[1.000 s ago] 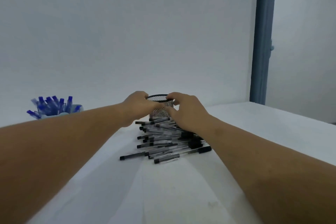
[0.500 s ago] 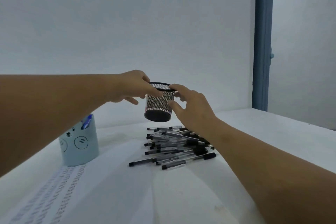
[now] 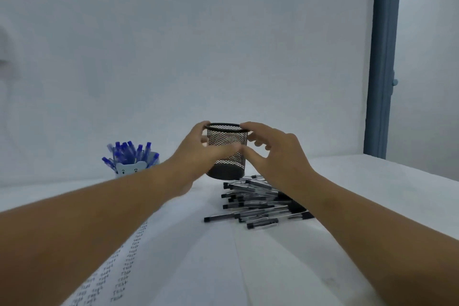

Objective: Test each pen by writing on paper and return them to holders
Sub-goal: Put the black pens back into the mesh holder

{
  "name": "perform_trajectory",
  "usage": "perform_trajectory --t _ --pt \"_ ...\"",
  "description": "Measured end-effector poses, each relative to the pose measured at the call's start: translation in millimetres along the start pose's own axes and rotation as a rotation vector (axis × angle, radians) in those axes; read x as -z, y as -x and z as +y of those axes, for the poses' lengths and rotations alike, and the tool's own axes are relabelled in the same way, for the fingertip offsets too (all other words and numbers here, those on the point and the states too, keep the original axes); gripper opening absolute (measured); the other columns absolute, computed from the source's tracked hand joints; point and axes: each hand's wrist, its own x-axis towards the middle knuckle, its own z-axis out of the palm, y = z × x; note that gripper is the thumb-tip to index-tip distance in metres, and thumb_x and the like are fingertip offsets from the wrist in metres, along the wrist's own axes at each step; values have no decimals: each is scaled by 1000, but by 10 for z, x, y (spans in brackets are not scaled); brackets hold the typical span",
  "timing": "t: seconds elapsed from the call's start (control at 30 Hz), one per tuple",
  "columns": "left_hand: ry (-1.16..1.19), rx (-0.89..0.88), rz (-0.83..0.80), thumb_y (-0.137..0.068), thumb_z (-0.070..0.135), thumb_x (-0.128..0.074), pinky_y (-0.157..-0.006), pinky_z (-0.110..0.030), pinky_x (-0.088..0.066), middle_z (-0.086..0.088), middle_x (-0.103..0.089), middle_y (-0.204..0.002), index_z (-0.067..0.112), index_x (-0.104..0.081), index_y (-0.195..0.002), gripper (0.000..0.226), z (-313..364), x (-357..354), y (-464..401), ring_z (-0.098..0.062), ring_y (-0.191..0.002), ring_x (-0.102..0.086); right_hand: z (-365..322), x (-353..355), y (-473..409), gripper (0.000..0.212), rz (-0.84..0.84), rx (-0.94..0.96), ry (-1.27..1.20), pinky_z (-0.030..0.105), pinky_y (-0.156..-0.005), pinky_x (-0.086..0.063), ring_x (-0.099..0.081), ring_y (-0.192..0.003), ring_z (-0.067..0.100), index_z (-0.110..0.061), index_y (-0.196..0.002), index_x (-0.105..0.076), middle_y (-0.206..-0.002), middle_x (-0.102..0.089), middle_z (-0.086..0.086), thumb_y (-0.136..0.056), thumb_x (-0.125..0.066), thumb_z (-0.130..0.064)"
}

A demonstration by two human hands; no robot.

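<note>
An empty black mesh pen holder [image 3: 228,136] stands upright just behind a pile of several black-capped pens [image 3: 258,204] lying on the white paper [image 3: 188,268]. My left hand [image 3: 191,154] grips the holder from the left, with the thumb across its front and the fingers at the rim. From the right, my right hand [image 3: 280,156] holds it with the index finger on the rim and the thumb on the side wall. I cannot tell whether its base touches the table.
A pale blue holder with a face [image 3: 131,169], full of blue pens [image 3: 129,151], stands at the back left. Rows of written test words [image 3: 119,273] run down the paper's left side. The white table [image 3: 372,181] meets a wall behind, and a blue door frame [image 3: 383,57] rises at the right.
The mesh holder was lifted off the pen pile, leaving the pens behind. It now sits lower and upright behind them. My right hand has closed in on its rim.
</note>
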Motion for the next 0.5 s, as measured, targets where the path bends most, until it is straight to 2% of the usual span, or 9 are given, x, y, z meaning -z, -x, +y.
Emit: perform_trajectory --t 0.03,0.1,0.17,0.23,0.3,0.4,0.47,0.5 --pt "-3 1 -7 -61 37 -96 -81 -25 -54 1 -66 -123 32 -40 -143 100 -62 6 64 -12 -108 -68 -25 -15 11 47 -5 11 -19 27 -86 -53 -65 -91 9 -33 -130 -64 -99 -72 -9 -86 -79 -33" --pt "-30 -7 -1 -67 29 -93 -79 -20 -51 6 -67 -120 36 -25 -150 107 -177 27 156 -8 -107 -67 -81 -28 32 49 -28 23 -65 15 -82 -49 -64 -88 2 -32 -131 -63 -97 -74 -9 -85 -80 -32" --pt "-76 -35 72 -70 27 -92 -81 -20 -51 12 -63 -120 37 -25 -151 105 -254 70 221 -6 -108 -64 -133 -3 52 46 -92 15 -104 6 -80 -44 -61 -86 -6 -32 -132 -61 -96 -75 -13 -89 -77 -29" --pt "-132 -72 137 -69 30 -93 -90 -27 -54 14 -61 -125 42 -27 -149 104 -325 129 285 -7 -110 -63 -141 49 58 43 -194 -11 -128 3 -81 -41 -59 -90 -11 -34 -132 -57 -97 -76 -16 -92 -72 -29" --pt "-199 -126 148 -68 33 -93 -96 -34 -55 15 -59 -130 47 -26 -149 106 -392 191 343 -8 -113 -63 -77 108 43 43 -294 -53 -94 8 -88 -43 -60 -98 -8 -38 -130 -55 -101 -74 -19 -91 -72 -36" --pt "-251 -196 160 -71 32 -91 -103 -33 -50 15 -55 -137 49 -20 -152 109 -439 238 422 -9 -120 -58 99 184 40 61 -515 -179 126 32 -110 -41 -53 -122 2 -40 -139 -50 -125 -63 -19 -85 -72 -56" --pt "-259 -205 199 -75 29 -88 -103 -28 -43 13 -49 -139 45 -14 -156 111 -460 250 455 -10 -123 -52 156 183 95 69 -713 -271 268 34 -117 -33 -42 -135 6 -38 -143 -49 -142 -51 -19 -83 -66 -66" --pt "-256 -202 207 -76 28 -87 -102 -26 -40 12 -47 -139 43 -12 -157 111 -465 256 469 -10 -124 -49 173 178 123 62 -767 -295 285 33 -114 -36 -46 -132 7 -39 -136 -55 -138 -53 -19 -83 -64 -69"
